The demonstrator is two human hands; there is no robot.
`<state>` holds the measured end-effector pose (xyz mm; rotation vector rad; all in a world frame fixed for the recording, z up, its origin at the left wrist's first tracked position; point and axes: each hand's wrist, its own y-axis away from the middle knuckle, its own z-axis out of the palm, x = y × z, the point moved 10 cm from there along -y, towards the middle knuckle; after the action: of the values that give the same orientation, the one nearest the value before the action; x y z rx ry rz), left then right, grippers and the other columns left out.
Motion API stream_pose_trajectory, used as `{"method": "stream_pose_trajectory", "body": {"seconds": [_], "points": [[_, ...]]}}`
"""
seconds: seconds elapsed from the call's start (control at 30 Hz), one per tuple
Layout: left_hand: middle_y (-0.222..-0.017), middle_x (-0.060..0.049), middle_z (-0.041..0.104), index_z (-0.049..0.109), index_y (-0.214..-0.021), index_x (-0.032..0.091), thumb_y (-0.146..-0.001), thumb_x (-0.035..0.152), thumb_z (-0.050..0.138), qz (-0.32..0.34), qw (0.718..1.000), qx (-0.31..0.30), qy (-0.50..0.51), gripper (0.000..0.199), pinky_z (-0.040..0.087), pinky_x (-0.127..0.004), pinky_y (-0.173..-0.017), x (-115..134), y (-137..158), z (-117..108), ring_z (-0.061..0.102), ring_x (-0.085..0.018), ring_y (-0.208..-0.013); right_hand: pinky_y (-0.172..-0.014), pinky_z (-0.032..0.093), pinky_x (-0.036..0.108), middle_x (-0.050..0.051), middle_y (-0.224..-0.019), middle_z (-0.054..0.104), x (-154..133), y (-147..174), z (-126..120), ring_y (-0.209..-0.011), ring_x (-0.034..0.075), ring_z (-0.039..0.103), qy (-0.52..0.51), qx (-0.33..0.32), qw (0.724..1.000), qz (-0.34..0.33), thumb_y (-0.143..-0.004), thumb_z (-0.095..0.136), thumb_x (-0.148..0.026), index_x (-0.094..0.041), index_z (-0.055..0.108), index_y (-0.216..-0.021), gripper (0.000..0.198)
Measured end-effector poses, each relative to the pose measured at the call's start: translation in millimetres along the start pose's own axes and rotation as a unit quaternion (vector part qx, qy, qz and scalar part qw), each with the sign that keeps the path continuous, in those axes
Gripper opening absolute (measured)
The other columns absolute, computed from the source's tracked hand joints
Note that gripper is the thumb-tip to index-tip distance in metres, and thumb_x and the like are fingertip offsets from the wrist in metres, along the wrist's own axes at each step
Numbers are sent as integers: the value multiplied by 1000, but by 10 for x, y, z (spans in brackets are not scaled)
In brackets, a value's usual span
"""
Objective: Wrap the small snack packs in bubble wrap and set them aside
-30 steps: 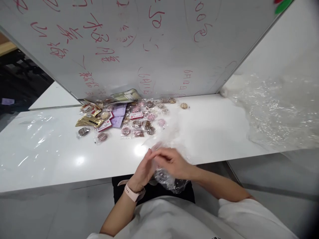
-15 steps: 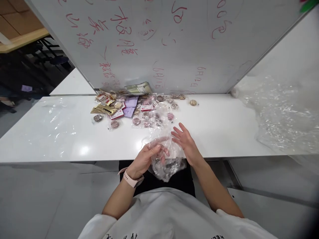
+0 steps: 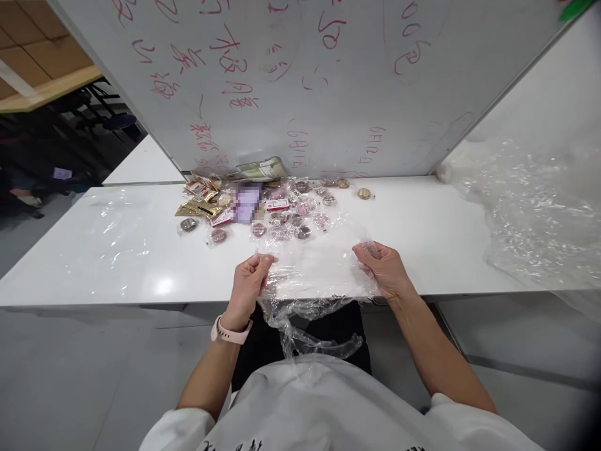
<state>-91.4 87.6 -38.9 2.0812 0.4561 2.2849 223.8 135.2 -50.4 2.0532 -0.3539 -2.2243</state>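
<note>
A clear plastic bag (image 3: 312, 269) is stretched wide between my two hands at the table's front edge. My left hand (image 3: 251, 279) pinches its left side, thumb against fingers. Its right side is gripped by my right hand (image 3: 381, 266) in the same way. The lower part of the bag hangs crumpled over the edge above my lap. Beyond it lie several small round wrapped pieces (image 3: 303, 232), pinkish and brown, some seen through the film. Whether anything is inside the bag I cannot tell.
Gold packets (image 3: 200, 208), a purple packet (image 3: 248, 200) and a red-and-white packet (image 3: 278, 204) are heaped at the back. A whiteboard (image 3: 328, 125) with red writing stands behind the white table (image 3: 432, 250). Clear plastic sheeting (image 3: 539, 225) covers the right side; more clear plastic (image 3: 103, 232) lies left.
My hands have moved apart, and the bunched plastic bag is now spread between them. My right hand has gone from open to gripping the bag's right side.
</note>
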Motion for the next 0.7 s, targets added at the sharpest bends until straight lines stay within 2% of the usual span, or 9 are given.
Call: {"method": "stream_pose_trajectory", "body": {"seconds": [0.1,0.17,0.3,0.37,0.43,0.5,0.6,0.63,0.7], "points": [[-61,6,53,65,-78,16,-66,50,86,-18,998,-21,52,42,30,-14,-43,5,-13,-5,40,-3,-48,-37,22,17,-5,-57,51,-3,2,-80,-45,2,34,-23,11,1000,-1,-61,88,-50,-16,61,-69,44],[-70,5,56,62,-75,16,-61,46,89,-26,996,-7,83,43,35,-13,-47,-4,-18,-52,45,-3,-53,-36,20,16,-4,-57,53,-10,4,-170,-43,2,33,-52,35,998,3,-58,89,-50,-16,66,-76,45],[-63,8,49,60,-77,17,-61,47,89,-19,992,76,94,44,27,-14,-41,-7,-22,-327,36,-2,-47,-34,17,16,-7,-48,46,-115,-34,-494,-39,1,27,-92,98,990,-32,-50,91,-46,-16,70,-79,46],[-58,9,43,60,-80,18,-63,46,88,-12,994,77,83,43,24,-14,-40,36,-36,-393,32,-2,-45,-34,19,15,-7,-47,44,-164,-69,-630,-40,2,28,-89,104,990,-44,-52,91,-42,-16,71,-78,42],[-56,9,43,62,-85,18,-64,43,88,2,996,55,75,41,22,-14,-40,123,-61,-395,34,-3,-45,-35,24,14,-7,-48,46,-229,-85,-752,-42,3,33,-75,110,989,-64,-56,90,-40,-17,72,-79,37],[-56,8,49,62,-88,19,-63,38,88,38,995,54,76,41,26,-14,-42,264,-77,-414,42,-4,-47,-40,37,14,-5,-55,54,-330,-63,-875,-49,4,44,-68,129,984,-106,-58,89,-37,-18,71,-76,31],[-58,7,56,62,-92,20,-66,34,86,128,985,85,81,38,40,-15,-51,532,-50,-462,53,-7,-54,-68,59,25,0,-79,69,-411,-40,-917,-79,13,66,-107,105,978,-146,-65,85,-40,-21,68,-75,27],[-59,7,58,63,-96,21,-68,34,85,136,986,67,70,38,44,-17,-55,574,-50,-404,55,-7,-55,-75,61,31,0,-85,71,-392,-55,-880,-88,16,68,-133,78,978,-138,-68,83,-43,-23,66,-76,27],[-64,4,62,64,-111,21,-74,40,81,79,996,-31,33,45,49,-21,-55,498,-84,-140,59,-10,-56,-79,62,37,-1,-86,72,-313,-100,-775,-90,19,70,-182,25,978,-100,-73,78,-46,-24,63,-79,27]]}}
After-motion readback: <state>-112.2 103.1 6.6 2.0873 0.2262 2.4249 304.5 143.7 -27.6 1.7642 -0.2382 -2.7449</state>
